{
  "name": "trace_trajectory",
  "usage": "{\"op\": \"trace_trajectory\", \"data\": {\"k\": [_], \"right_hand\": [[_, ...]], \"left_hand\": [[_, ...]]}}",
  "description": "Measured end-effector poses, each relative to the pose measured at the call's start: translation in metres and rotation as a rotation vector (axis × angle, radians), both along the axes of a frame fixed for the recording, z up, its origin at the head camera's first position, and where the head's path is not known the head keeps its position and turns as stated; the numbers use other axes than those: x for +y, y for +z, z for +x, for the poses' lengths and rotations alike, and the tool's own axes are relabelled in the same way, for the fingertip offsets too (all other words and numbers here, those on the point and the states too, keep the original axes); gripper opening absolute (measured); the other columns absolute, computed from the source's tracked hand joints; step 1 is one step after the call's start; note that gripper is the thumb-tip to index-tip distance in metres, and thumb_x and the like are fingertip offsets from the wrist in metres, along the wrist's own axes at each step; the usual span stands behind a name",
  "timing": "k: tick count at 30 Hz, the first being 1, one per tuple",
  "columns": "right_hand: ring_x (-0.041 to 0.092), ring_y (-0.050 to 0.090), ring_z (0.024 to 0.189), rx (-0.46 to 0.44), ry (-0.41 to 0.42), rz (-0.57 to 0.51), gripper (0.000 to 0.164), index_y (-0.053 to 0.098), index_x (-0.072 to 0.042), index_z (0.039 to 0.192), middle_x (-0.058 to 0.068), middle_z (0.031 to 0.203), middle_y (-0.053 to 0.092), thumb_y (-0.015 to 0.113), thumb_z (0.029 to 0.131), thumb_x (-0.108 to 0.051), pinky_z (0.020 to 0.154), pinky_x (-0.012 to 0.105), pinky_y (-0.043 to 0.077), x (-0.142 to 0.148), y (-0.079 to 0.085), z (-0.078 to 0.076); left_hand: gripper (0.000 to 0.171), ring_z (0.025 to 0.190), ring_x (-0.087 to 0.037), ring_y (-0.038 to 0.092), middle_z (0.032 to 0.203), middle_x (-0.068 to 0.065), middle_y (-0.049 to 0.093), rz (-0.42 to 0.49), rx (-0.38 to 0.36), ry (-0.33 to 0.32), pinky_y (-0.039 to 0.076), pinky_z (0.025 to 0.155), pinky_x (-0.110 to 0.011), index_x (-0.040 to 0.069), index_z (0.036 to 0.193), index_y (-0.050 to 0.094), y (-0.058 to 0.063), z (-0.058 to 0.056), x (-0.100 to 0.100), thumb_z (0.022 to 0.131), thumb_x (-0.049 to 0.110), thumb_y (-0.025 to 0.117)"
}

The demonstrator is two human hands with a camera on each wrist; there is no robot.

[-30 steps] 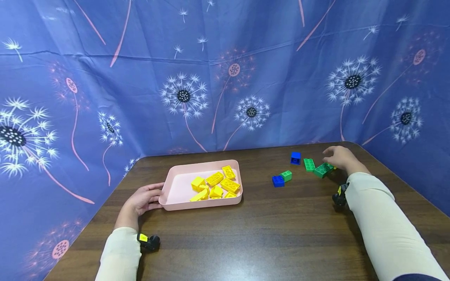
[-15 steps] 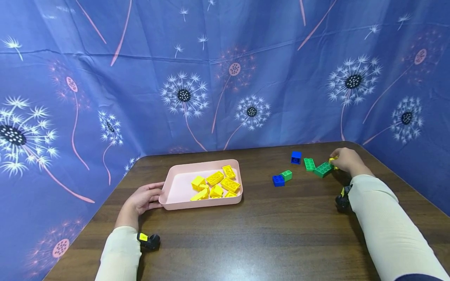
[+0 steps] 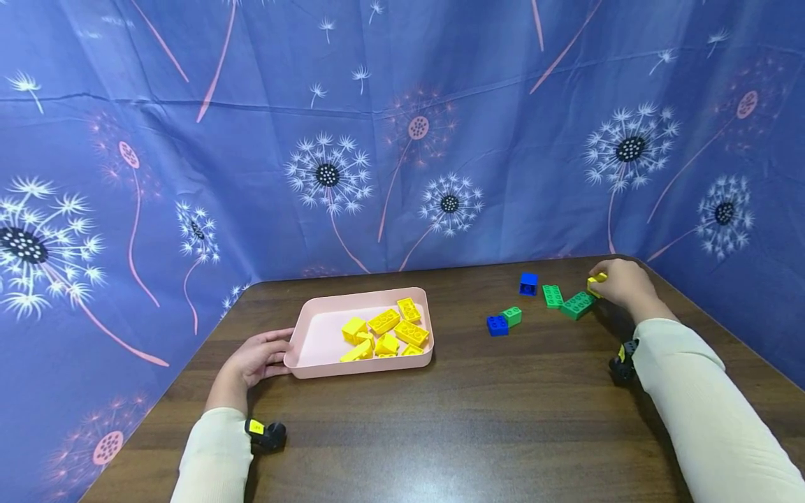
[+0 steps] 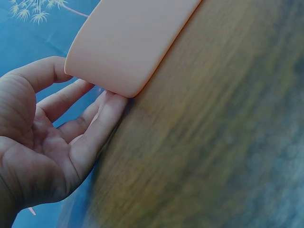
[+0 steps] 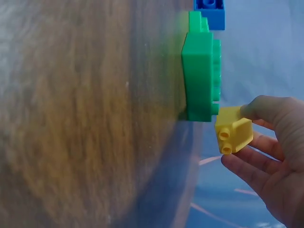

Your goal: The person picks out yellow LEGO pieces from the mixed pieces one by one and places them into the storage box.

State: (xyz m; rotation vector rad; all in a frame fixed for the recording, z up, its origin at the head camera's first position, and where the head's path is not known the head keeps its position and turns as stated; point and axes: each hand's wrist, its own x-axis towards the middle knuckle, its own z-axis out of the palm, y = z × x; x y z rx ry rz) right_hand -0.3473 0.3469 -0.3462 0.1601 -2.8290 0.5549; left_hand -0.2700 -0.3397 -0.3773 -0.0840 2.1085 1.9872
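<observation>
At the far right of the table, my right hand point(image 3: 622, 285) pinches a yellow toy brick point(image 5: 232, 130) between thumb and fingers; two studs show on its sloped body in the right wrist view. Right beside it lies a large green brick point(image 3: 577, 305). My left hand point(image 3: 256, 358) touches the left end of a pink tray point(image 3: 308, 342) with its fingers extended. In the left wrist view the fingertips meet the tray's outer wall point(image 4: 118, 52) and lower corner. Several yellow bricks point(image 3: 384, 321) lie in the tray's right half.
A flatter green brick point(image 3: 553, 296) and a blue brick point(image 3: 528, 283) lie at the back right. Nearer, another blue brick point(image 3: 497, 325) sits against a small green brick point(image 3: 512, 316). A blue dandelion-print cloth point(image 3: 377, 175) hangs behind the brown table point(image 3: 440, 433).
The right hand has moved right past the green brick and now pinches the yellow brick, lifting it slightly. The left hand and tray have stayed in place.
</observation>
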Motion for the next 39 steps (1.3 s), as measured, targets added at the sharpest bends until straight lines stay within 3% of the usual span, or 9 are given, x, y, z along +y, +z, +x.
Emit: {"op": "trace_trajectory", "data": {"k": [7,15,24,32,39], "right_hand": [[0.044,0.062,0.084,0.052,0.061,0.039,0.034,0.067,0.008,0.108,0.029,0.099,0.066,0.069,0.086,-0.017,0.073,0.060,0.048,-0.016,0.013,0.006],[0.027,0.060,0.071,0.104,0.139,0.046,0.030,0.069,0.004,0.106,0.024,0.096,0.066,0.069,0.085,-0.017,0.061,0.046,0.049,-0.049,0.028,0.018],[0.018,0.055,0.055,0.098,0.235,-0.007,0.027,0.070,0.002,0.109,0.018,0.096,0.066,0.070,0.087,-0.014,0.052,0.033,0.043,-0.084,0.039,0.032],[0.017,0.046,0.063,0.187,0.307,0.012,0.022,0.074,-0.001,0.103,0.010,0.089,0.066,0.071,0.084,-0.012,0.055,0.033,0.037,-0.108,0.043,0.037],[0.022,0.059,0.074,0.234,0.349,0.008,0.020,0.075,-0.002,0.102,0.014,0.098,0.068,0.072,0.084,-0.011,0.062,0.038,0.049,-0.130,0.048,0.042]], "left_hand": [[0.063,0.083,-0.015,0.069,0.095,-0.005,0.071,0.010,0.002,0.005,0.059,0.070,-0.034,-0.005,0.150,0.026,-0.001,0.001,-0.001,0.095,0.003,0.056],[0.062,0.081,-0.014,0.069,0.093,-0.004,0.071,0.019,0.005,0.009,0.059,0.068,-0.033,-0.005,0.150,0.027,-0.003,0.001,-0.003,0.095,0.002,0.055],[0.062,0.081,-0.014,0.069,0.094,-0.005,0.071,0.011,0.006,0.008,0.059,0.069,-0.033,-0.005,0.150,0.026,-0.003,0.001,-0.003,0.096,0.003,0.055],[0.061,0.080,-0.014,0.069,0.091,-0.003,0.071,0.011,0.010,0.008,0.059,0.069,-0.033,-0.005,0.149,0.030,-0.003,0.002,-0.003,0.095,0.003,0.057],[0.060,0.080,-0.013,0.068,0.091,-0.002,0.070,0.007,0.013,0.005,0.058,0.069,-0.033,-0.005,0.149,0.030,-0.002,0.001,-0.003,0.095,0.002,0.055]]}}
